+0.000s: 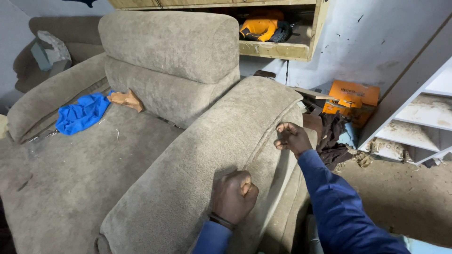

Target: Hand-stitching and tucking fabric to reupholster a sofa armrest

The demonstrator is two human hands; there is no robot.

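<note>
A large grey-brown upholstered armchair fills the view. Both my hands are on the outer side of its right armrest. My left hand is closed in a fist and pinches the fabric along the armrest's seam. My right hand is farther up the same seam, fingers curled on the fabric edge. A blue cloth lies on the seat near the left armrest, and a small tan piece lies beside it against the backrest.
A wooden shelf on the wall holds a yellow power tool. An orange box, dark rags and scraps lie on the dusty floor to the right. White shelving stands at far right. Another brown chair is at back left.
</note>
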